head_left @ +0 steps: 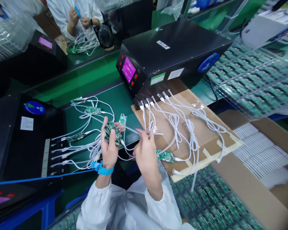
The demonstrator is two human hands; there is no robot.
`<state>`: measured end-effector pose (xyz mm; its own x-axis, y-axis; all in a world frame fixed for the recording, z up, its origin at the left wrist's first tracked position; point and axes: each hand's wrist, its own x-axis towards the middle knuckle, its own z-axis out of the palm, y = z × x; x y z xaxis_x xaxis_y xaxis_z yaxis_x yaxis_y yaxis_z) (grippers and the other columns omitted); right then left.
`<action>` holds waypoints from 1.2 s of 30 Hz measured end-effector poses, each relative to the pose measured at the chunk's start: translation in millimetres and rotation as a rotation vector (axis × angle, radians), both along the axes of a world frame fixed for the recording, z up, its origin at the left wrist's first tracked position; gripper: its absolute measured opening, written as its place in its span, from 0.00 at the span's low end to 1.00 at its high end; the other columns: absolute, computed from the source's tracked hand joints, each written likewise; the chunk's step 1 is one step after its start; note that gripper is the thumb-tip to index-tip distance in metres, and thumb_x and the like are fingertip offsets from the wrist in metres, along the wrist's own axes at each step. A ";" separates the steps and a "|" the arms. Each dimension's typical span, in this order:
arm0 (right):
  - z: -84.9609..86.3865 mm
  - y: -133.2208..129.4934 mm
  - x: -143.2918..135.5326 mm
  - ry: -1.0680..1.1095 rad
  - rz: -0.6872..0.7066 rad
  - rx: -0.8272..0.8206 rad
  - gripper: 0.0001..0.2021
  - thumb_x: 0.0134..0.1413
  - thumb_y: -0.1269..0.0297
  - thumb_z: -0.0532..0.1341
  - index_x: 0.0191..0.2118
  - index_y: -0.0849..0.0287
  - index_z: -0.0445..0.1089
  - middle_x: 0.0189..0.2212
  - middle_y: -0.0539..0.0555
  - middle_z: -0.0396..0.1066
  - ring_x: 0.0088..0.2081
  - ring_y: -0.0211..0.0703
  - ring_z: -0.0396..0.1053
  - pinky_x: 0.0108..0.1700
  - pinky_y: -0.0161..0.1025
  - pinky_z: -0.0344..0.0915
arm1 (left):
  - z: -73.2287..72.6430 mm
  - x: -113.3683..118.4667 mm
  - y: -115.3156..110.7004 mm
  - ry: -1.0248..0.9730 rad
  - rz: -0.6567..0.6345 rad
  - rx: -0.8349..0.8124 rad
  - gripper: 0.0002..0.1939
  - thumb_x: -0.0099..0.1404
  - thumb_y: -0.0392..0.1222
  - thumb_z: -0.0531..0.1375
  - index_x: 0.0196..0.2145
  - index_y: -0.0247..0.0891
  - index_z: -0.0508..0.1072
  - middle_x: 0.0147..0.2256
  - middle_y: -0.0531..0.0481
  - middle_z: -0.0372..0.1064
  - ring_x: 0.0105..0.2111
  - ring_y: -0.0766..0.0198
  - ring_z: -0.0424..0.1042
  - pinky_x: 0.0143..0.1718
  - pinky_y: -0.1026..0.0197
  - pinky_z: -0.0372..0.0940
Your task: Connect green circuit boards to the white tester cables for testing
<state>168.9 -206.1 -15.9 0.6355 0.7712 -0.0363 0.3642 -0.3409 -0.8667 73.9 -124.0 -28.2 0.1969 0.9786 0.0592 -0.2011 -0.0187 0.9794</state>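
Note:
Green circuit boards (114,132) are held in my left hand (109,150), its thumb pressed over them; a white plug sits at their lower right edge. A blue strap circles that wrist. My right hand (145,148) is closed beside it, its fingertips pinched at the end of a thin white cable (132,129). Just behind the hands, another green board (123,119) lies on the green table (110,92). Right of my right hand, a board (165,156) with a white plug rests on the cardboard sheet (206,140).
Black testers stand at the left (21,137) and the back (172,48), with bundled white cables. Trays of boards (256,76) are at the right and below (211,198). An open carton (259,188) stands lower right. Across the bench, a person's hands (79,19) hold something blue.

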 end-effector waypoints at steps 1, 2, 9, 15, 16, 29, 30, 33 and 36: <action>-1.7 1.9 -1.1 0.088 -0.084 0.091 0.23 0.63 0.80 0.46 0.57 0.61 0.69 0.50 0.61 0.65 0.27 0.34 0.71 0.34 0.38 0.73 | 0.7 2.2 0.8 0.010 0.008 -0.001 0.32 0.75 0.50 0.60 0.72 0.51 0.58 0.55 0.44 0.74 0.51 0.57 0.78 0.58 0.53 0.72; -3.2 4.2 -2.0 0.178 -0.146 0.174 0.20 0.66 0.77 0.45 0.55 0.61 0.68 0.48 0.60 0.65 0.24 0.31 0.69 0.31 0.36 0.72 | 1.4 4.7 1.5 0.021 0.013 -0.002 0.32 0.75 0.51 0.61 0.72 0.51 0.58 0.55 0.44 0.74 0.51 0.57 0.79 0.58 0.53 0.73; -9.4 18.5 -5.4 0.686 -0.149 0.404 0.11 0.76 0.55 0.47 0.49 0.55 0.60 0.27 0.43 0.62 0.15 0.29 0.59 0.15 0.27 0.59 | 8.2 24.3 3.0 0.181 -0.025 -0.012 0.33 0.73 0.57 0.61 0.70 0.46 0.63 0.51 0.42 0.78 0.45 0.55 0.81 0.52 0.52 0.76; -4.7 25.4 -5.5 0.941 -0.064 0.486 0.18 0.71 0.47 0.56 0.54 0.53 0.59 0.23 0.40 0.64 0.14 0.30 0.56 0.13 0.27 0.55 | 12.7 29.6 2.5 0.322 -0.022 0.131 0.26 0.73 0.54 0.62 0.65 0.45 0.72 0.62 0.40 0.69 0.59 0.52 0.73 0.66 0.51 0.64; -3.2 26.4 -5.1 0.954 -0.054 0.495 0.19 0.69 0.46 0.57 0.55 0.54 0.61 0.23 0.40 0.64 0.14 0.30 0.56 0.13 0.27 0.55 | 12.4 29.2 2.8 0.333 -0.027 0.153 0.25 0.73 0.54 0.62 0.64 0.45 0.73 0.62 0.41 0.69 0.62 0.52 0.70 0.68 0.52 0.60; 4.3 40.0 -4.7 0.842 -0.240 0.590 0.18 0.65 0.50 0.65 0.51 0.58 0.75 0.26 0.48 0.73 0.16 0.29 0.60 0.16 0.29 0.60 | 5.9 27.2 1.7 0.348 -0.066 0.185 0.23 0.73 0.54 0.62 0.62 0.47 0.75 0.66 0.45 0.67 0.68 0.53 0.63 0.71 0.52 0.57; 3.9 40.8 -5.3 0.810 -0.270 0.603 0.18 0.65 0.51 0.64 0.52 0.58 0.75 0.33 0.52 0.76 0.17 0.28 0.62 0.17 0.30 0.62 | 5.4 27.3 1.3 0.347 -0.062 0.189 0.24 0.73 0.54 0.62 0.62 0.47 0.75 0.66 0.45 0.67 0.68 0.53 0.63 0.70 0.52 0.57; 1.5 43.6 -6.5 0.699 -0.329 0.618 0.17 0.66 0.52 0.64 0.51 0.59 0.75 0.49 0.59 0.75 0.21 0.27 0.67 0.21 0.29 0.67 | 5.4 27.9 -0.1 0.351 -0.061 0.206 0.24 0.73 0.54 0.62 0.62 0.45 0.75 0.65 0.43 0.68 0.68 0.52 0.64 0.70 0.51 0.58; -0.4 45.6 -6.8 0.619 -0.332 0.597 0.15 0.66 0.53 0.64 0.47 0.60 0.73 0.48 0.59 0.75 0.26 0.30 0.72 0.27 0.30 0.72 | 7.1 28.6 -1.3 0.359 -0.086 0.217 0.23 0.74 0.54 0.61 0.62 0.44 0.75 0.63 0.42 0.69 0.68 0.53 0.63 0.71 0.52 0.57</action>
